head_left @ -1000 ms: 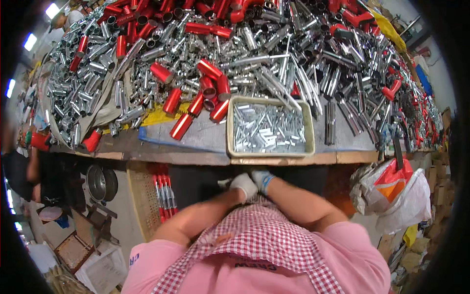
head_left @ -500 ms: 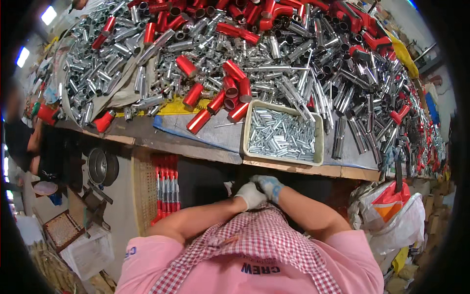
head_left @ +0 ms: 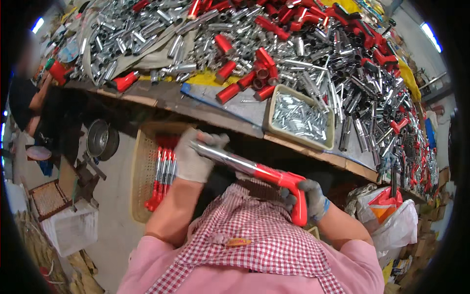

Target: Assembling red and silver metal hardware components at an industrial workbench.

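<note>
A pistol-grip nail gun (head_left: 240, 164), with a silver tube and a red body and handle, lies slantwise across the front of my apron. The white-gloved left hand (head_left: 193, 156) is closed around the silver end of its tube, its fingers slightly blurred. At the red handle, my right hand (head_left: 316, 200), in a glove with blue and dark patches, grips from the side. Beside my left forearm is a beige basket (head_left: 137, 181) with several similar red-and-silver nail guns (head_left: 164, 174). Ahead on the table, a cream tray (head_left: 270, 115) holds many small silver pins (head_left: 298, 117).
The table edge (head_left: 205, 120) runs between me and a large heap of silver tubes (head_left: 362, 93) and red housings (head_left: 264, 61). White sacks (head_left: 401, 220) hang at the right. On the left are a person's arm (head_left: 36, 105), a metal bowl (head_left: 100, 139) and a stool (head_left: 49, 196).
My hands were together at the apron; now they are apart with the nail gun held between them. The left hand has moved left and up, the right hand rightward. The view has shifted and tilted.
</note>
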The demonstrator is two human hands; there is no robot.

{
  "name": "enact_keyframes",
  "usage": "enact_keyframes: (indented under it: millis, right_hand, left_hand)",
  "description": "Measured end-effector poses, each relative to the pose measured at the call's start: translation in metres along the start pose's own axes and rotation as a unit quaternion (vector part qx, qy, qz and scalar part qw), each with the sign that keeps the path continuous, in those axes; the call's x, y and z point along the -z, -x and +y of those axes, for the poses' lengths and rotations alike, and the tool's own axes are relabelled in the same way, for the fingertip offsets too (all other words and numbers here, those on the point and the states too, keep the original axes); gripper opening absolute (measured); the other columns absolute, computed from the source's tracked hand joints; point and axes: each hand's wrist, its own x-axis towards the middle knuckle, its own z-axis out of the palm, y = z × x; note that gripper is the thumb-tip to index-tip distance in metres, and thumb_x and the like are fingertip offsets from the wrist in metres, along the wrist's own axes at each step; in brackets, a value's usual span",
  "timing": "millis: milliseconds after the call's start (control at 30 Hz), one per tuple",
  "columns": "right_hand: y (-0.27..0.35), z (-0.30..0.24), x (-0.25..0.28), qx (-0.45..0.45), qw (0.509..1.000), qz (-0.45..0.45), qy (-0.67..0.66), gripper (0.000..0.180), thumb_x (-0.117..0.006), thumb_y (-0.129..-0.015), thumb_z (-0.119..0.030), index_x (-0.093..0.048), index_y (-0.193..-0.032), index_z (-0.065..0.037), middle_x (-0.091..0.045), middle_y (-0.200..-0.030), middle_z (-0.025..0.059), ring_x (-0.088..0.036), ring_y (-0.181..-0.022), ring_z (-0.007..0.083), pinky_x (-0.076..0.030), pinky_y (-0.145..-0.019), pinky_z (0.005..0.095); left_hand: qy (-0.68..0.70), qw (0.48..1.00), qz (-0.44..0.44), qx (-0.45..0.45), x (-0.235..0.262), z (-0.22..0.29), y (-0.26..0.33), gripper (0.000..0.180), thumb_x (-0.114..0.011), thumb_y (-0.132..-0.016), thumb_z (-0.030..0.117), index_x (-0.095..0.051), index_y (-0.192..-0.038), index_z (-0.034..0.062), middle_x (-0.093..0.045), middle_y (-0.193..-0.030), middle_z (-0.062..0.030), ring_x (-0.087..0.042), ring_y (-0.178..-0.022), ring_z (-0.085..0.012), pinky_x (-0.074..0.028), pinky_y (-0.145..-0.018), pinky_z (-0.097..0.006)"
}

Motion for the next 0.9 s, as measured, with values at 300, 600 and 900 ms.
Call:
enact_keyframes:
  millis: [300,600,900]
  right_hand:
    - [-0.089,0.021,-0.047,-0.163,0.986,0.024,0.006,0.041,-0.064,-0.086,-0.025,-0.053,-0.119,-0.003,-0.064,-0.085,0.0088,-0.063,-0.069,0.0183,-0.055,-0.068,0.0381]
    - [-0.204,0.061,-0.078,-0.123,0.976,0.078,0.164,0.045,-0.048,-0.098,-0.039,-0.058,-0.118,0.000,-0.067,-0.105,0.0191,-0.068,-0.088,0.0275,-0.057,-0.079,0.0404]
    - [-0.157,0.059,-0.035,-0.126,0.936,0.089,0.316,0.044,-0.056,-0.098,-0.023,-0.049,-0.134,0.001,-0.065,-0.113,0.0135,-0.062,-0.102,0.0184,-0.050,-0.088,0.0279]
  left_hand:
    - [0.181,0.976,0.105,-0.053,0.140,0.028,0.034,0.028,-0.051,-0.094,0.024,-0.054,-0.109,0.0005,-0.065,-0.104,-0.0236,-0.063,-0.102,-0.0345,-0.050,-0.093,-0.047]
    - [-0.607,0.784,0.004,0.132,0.238,-0.089,0.092,0.049,-0.076,-0.072,0.036,-0.064,-0.109,0.0057,-0.068,-0.090,-0.0186,-0.066,-0.087,-0.0375,-0.052,-0.077,-0.045]
    - [-0.600,0.704,0.170,0.340,0.348,-0.200,0.076,0.046,-0.064,-0.080,0.037,-0.063,-0.109,0.0022,-0.066,-0.100,-0.0266,-0.063,-0.101,-0.0420,-0.051,-0.085,-0.046]
